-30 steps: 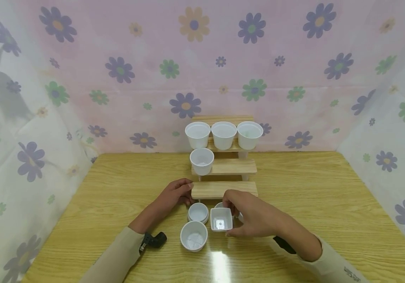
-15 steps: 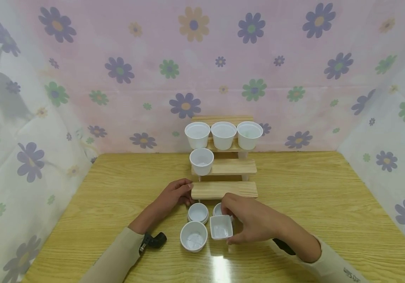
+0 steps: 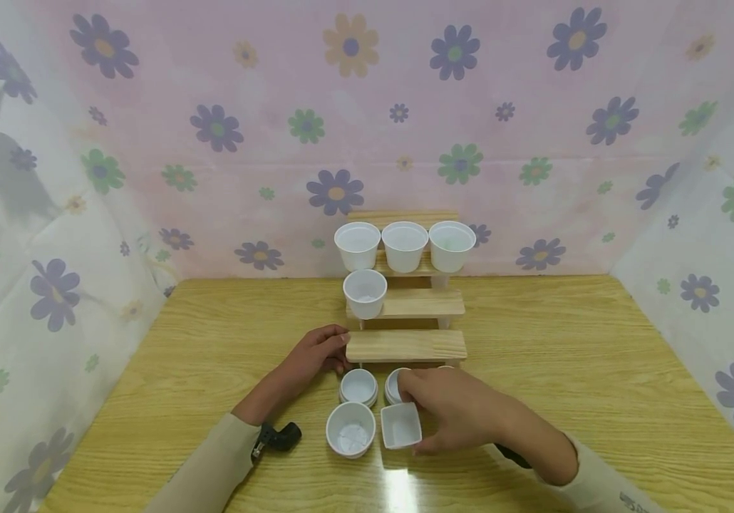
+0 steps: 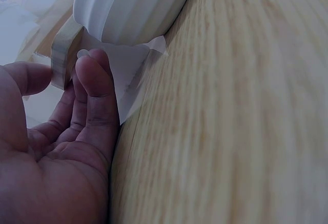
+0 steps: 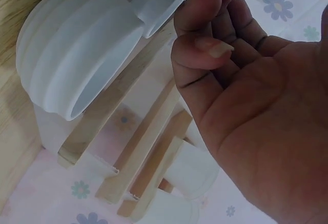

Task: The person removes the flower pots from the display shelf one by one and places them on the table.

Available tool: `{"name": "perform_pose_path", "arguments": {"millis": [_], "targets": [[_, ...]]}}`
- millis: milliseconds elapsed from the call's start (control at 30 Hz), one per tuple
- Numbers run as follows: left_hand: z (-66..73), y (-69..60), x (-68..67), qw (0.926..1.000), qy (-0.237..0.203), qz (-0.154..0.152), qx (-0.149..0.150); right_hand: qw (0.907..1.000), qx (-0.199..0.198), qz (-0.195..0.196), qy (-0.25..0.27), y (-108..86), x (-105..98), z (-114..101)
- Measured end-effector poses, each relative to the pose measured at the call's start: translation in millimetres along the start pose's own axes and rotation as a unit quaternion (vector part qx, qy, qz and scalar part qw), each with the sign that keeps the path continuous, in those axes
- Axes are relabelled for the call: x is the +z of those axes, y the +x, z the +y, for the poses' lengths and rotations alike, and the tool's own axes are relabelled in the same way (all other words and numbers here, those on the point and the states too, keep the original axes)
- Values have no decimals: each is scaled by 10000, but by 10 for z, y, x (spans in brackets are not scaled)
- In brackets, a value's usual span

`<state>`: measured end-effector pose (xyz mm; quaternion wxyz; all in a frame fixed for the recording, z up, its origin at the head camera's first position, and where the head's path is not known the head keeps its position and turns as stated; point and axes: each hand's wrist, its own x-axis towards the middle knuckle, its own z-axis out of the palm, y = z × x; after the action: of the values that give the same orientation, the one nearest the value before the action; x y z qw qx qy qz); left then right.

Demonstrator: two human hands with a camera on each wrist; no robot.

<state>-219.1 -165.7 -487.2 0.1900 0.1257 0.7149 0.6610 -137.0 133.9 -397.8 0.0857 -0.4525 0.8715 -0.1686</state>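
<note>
Square white pot (image 3: 401,426) at six o'clock from the wooden stand (image 3: 405,346), pinched in the right hand (image 3: 459,412). Left hand (image 3: 311,359) grips stand's lowest board, nine-o'clock end. Pot looks light, stiff, maybe slippery; best held by opposite walls.

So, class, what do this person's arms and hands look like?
The left hand and right hand are bare. The left sleeve and right sleeve are beige, ending on the forearms. A black device sits by the left cuff; a black piece shows beside the right forearm, and the right sleeve bears small dark markings.
</note>
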Motion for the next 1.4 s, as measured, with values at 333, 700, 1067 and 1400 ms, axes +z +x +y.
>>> {"name": "perform_pose_path", "arguments": {"millis": [333, 700, 1067, 1400], "targets": [[-8, 8, 2, 10000, -28, 31, -4, 9990, 119, -94, -429, 12, 48, -51], [18, 8, 8, 10000, -45, 60, -21, 9973, 270, -199, -651, 7, 83, -65], [-9, 18, 4, 10000, -49, 21, 26, 9962, 211, -58, -844, -22, 87, -70], [-26, 14, -4, 10000, -21, -3, 52, 9974, 592, -135, -391, -36, 19, -38]]}}
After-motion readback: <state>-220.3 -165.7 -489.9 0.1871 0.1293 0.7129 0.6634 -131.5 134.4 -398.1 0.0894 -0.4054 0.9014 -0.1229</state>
